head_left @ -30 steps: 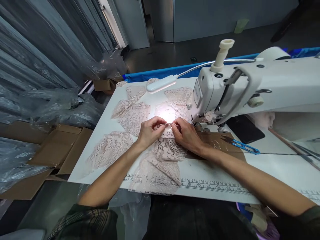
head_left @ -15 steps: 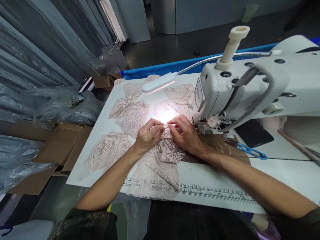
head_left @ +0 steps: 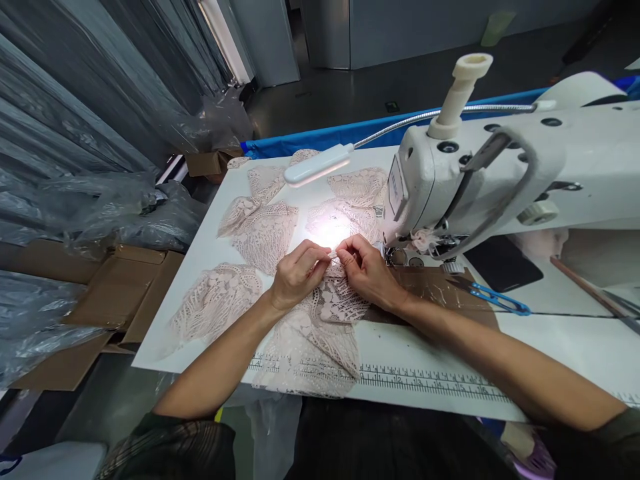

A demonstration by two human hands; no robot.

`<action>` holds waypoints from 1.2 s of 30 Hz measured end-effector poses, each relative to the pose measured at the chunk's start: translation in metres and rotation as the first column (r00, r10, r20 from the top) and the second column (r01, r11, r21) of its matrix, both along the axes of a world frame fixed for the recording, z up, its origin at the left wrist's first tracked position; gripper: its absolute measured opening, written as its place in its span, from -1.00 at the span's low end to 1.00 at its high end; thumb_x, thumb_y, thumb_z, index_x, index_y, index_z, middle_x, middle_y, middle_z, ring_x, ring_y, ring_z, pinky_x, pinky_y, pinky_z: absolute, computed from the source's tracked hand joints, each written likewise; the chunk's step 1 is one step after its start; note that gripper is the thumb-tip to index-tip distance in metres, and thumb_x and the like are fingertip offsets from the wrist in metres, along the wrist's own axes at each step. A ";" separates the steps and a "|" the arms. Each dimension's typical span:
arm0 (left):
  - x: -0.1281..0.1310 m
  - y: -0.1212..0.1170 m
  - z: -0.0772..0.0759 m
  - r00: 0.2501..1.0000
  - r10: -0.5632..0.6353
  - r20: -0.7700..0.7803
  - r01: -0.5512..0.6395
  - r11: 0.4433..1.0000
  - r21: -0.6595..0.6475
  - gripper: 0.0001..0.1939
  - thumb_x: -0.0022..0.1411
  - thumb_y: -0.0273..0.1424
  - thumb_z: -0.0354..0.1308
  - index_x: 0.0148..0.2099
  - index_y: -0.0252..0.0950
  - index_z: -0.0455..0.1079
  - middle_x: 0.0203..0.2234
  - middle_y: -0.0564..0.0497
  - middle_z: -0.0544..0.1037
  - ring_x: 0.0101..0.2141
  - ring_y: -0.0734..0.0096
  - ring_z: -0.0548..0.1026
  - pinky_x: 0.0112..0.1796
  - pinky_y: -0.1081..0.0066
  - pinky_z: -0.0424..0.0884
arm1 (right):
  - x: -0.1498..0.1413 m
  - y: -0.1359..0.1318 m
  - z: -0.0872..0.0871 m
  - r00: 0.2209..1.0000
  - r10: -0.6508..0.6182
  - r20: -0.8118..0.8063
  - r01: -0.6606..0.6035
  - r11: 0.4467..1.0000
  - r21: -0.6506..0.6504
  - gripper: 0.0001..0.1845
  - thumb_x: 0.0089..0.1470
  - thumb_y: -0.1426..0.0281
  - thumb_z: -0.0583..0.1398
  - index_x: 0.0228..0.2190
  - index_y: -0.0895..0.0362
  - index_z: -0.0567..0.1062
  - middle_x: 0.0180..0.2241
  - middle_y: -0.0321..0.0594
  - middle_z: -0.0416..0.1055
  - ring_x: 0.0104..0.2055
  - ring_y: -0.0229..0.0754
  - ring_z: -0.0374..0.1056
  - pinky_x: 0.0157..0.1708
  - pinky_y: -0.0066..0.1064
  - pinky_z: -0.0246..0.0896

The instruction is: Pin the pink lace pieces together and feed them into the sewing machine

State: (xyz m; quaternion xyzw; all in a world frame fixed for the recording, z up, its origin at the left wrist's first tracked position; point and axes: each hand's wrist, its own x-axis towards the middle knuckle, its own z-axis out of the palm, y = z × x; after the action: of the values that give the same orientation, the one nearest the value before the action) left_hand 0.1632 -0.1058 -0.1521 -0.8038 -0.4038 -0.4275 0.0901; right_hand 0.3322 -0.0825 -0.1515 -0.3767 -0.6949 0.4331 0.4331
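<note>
My left hand (head_left: pixel 301 273) pinches the edge of a pale pink lace piece (head_left: pixel 343 300) between thumb and fingers. Close beside it, my right hand (head_left: pixel 369 270) is also closed on that lace edge, the fingertips of both hands almost meeting. From there the lace hangs down toward me over the ruler marks on the table. The sewing machine (head_left: pixel 420 173) stands just right of my right hand, its needle area partly hidden. A lamp (head_left: pixel 320 165) on a bendable neck lights the lace brightly from above.
More lace pieces (head_left: pixel 215 300) lie on the white table (head_left: pixel 165 347), left and behind. Blue-handled thread snips (head_left: pixel 500 298) and a black phone-like slab (head_left: pixel 505 263) lie right of the machine head. Cardboard boxes (head_left: pixel 120 287) and plastic wrap (head_left: pixel 100 207) stand at the left.
My hands stay at nearly the same spot, with the fingertips shifting slightly along the lace edge. The view has turned a little, so the machine appears slightly further left.
</note>
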 end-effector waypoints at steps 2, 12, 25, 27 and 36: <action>0.001 0.000 0.000 1.000 -0.012 0.000 0.012 1.000 0.007 -0.90 0.24 -0.56 0.18 -0.24 -0.27 0.35 -0.38 0.03 0.56 -0.42 0.54 0.53 -0.45 0.58 0.48 | 0.000 -0.001 0.004 0.998 0.010 -0.060 -0.022 0.980 -0.198 -0.83 0.09 0.29 0.09 -0.43 0.13 0.33 -0.50 -0.31 0.24 -0.47 -0.29 0.12 -0.48 -0.41 0.01; -0.001 0.001 0.004 0.998 -0.070 -0.003 0.070 0.996 0.062 -0.83 0.19 -0.64 0.20 -0.22 -0.30 0.34 -0.38 0.02 0.54 -0.43 0.55 0.53 -0.46 0.61 0.48 | 0.003 0.002 0.011 0.996 0.003 -0.085 -0.035 0.924 -0.382 -0.79 0.11 0.26 0.06 -0.47 0.13 0.29 -0.50 -0.32 0.24 -0.45 -0.29 0.12 -0.42 -0.40 0.02; 0.000 0.001 0.002 0.997 -0.044 -0.057 0.047 0.997 0.058 -0.90 0.24 -0.56 0.19 -0.22 -0.26 0.38 -0.43 0.07 0.52 -0.49 0.59 0.48 -0.49 0.60 0.40 | 0.003 -0.003 0.002 0.996 0.023 0.083 -0.038 0.983 0.178 -0.86 0.20 0.37 0.08 -0.40 0.12 0.34 -0.35 -0.19 0.30 -0.32 -0.20 0.22 -0.31 -0.35 0.15; 0.001 0.000 0.002 0.996 -0.039 -0.078 0.043 0.998 0.048 -0.91 0.25 -0.55 0.18 -0.24 -0.26 0.39 -0.45 0.08 0.51 -0.51 0.59 0.46 -0.51 0.60 0.37 | 0.003 -0.002 0.000 0.992 0.015 0.123 -0.044 0.972 0.232 -0.87 0.20 0.41 0.04 -0.41 0.12 0.31 -0.35 -0.19 0.28 -0.31 -0.20 0.21 -0.31 -0.35 0.13; 0.002 -0.001 0.002 0.999 -0.047 0.007 0.048 0.998 -0.045 -0.92 0.24 -0.55 0.16 -0.25 -0.27 0.40 -0.43 0.04 0.53 -0.45 0.53 0.51 -0.46 0.56 0.44 | 0.004 0.000 0.003 1.000 0.000 -0.015 -0.002 0.989 -0.150 -0.80 0.12 0.30 0.11 -0.45 0.15 0.39 -0.50 -0.31 0.30 -0.48 -0.30 0.15 -0.46 -0.43 0.04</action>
State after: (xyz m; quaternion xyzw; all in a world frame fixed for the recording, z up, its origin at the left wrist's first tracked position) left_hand 0.1652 -0.1070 -0.1503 -0.8138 -0.3943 -0.4227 0.0605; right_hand 0.3359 -0.0822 -0.1484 -0.4045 -0.6572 0.4872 0.4087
